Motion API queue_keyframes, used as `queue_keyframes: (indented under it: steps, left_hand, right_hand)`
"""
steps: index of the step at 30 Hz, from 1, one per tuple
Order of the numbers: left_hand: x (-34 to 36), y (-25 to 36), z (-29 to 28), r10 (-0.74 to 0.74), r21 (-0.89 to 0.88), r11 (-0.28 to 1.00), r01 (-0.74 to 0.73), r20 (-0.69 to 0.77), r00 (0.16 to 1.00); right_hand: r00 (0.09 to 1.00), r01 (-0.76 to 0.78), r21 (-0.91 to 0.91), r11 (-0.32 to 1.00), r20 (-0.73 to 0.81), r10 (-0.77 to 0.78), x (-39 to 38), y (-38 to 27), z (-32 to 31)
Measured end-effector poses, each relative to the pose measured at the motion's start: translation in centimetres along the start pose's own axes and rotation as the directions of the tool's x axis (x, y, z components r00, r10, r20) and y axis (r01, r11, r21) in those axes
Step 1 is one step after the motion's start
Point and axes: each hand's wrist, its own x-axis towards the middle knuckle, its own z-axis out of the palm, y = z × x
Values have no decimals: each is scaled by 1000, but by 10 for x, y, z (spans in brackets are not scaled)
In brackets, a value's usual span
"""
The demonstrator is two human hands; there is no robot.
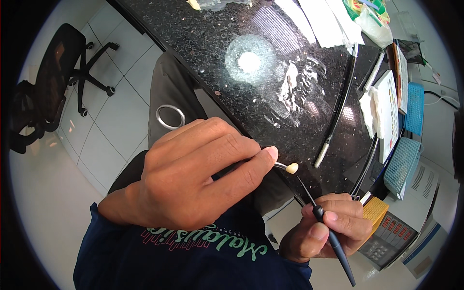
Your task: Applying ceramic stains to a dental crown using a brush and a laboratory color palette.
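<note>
My left hand (205,169) is closed around a slim pair of metal forceps (281,166). The ring handle sticks out behind the knuckles, and the shaft is mostly hidden by my fingers. At the tip of the forceps sits a small, cream-coloured tooth crown (292,168). Lower right, my right hand (331,224) pinches a dark, slim-handled tool (339,246) with a thin pointed tip. That tip rises close to the crown; I cannot tell whether they touch. Both hands are in front of the table's near edge.
The dark speckled table (203,29) carries white smears (290,89) and a round, brightly lit glass slab (232,60). A black hose (340,101) crosses it. To the right are a white palette (388,116), a tissue (370,111), blue baskets (403,164) and a machine (394,232). An office chair (53,72) stands left.
</note>
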Motion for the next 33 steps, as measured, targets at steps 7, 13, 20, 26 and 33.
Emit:
queue_keyframes:
  steps: [7, 13, 20, 26, 33]
  left_hand:
    - [-1, -1, 4, 35, 20, 999, -34, -43, 998]
    - [-2, -2, 4, 43, 24, 999, -42, -48, 998]
    - [-2, -2, 3, 50, 25, 998, -49, -52, 997]
    - [-2, -2, 4, 55, 22, 998, -54, -47, 997]
    - [-1, -1, -2, 45, 41, 998, -44, -32, 998]
  right_hand:
    - [997, 39, -88, 995, 63, -34, 0, 0, -1]
    - [996, 36, -105, 994, 82, -28, 1, -1, -1]
    - [995, 53, -120, 991, 90, -43, 1, -1, 1]
    - [995, 56, -123, 991, 93, -45, 1, -1, 0]
    - [998, 44, -50, 998, 42, -42, 2, -1, 0]
